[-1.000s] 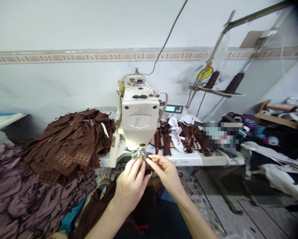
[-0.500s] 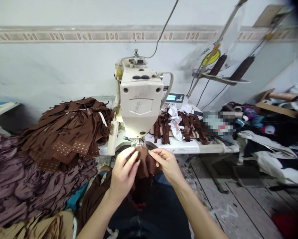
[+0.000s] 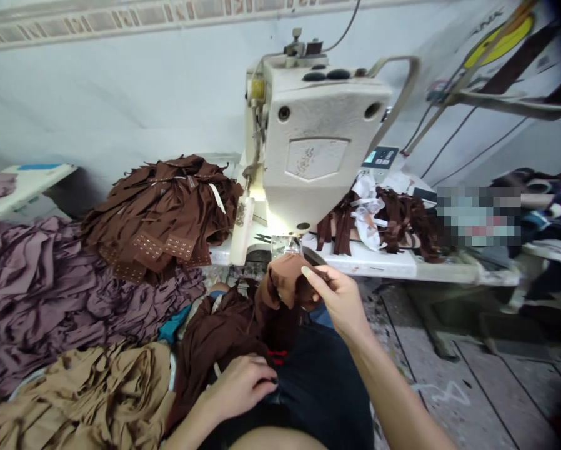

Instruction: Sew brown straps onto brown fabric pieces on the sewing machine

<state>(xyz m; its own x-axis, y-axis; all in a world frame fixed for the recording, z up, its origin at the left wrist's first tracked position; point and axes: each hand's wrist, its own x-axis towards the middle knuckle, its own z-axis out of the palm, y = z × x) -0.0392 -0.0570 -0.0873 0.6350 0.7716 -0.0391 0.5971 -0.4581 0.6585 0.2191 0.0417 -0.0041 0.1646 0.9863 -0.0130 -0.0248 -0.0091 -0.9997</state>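
My right hand (image 3: 339, 300) is closed on a brown fabric piece (image 3: 285, 284), holding it up just below the presser foot of the white sewing machine (image 3: 318, 137). Low on my lap, my left hand (image 3: 243, 384) has its fingers curled into the dark brown fabric (image 3: 219, 337) bunched there. What its fingertips pinch is hidden in the folds.
A stack of brown strips with hook-and-eye tape (image 3: 163, 206) lies left of the machine. Mauve fabric (image 3: 41, 281) and tan fabric (image 3: 84, 394) pile up at the left. More brown strips (image 3: 393, 219) sit on the white table (image 3: 402, 265) to the right. Bare floor (image 3: 486, 381) at lower right.
My left hand has dropped from the needle area down to the fabric on my lap. My right hand stays at the machine with the brown piece. The camera has moved closer and lower.
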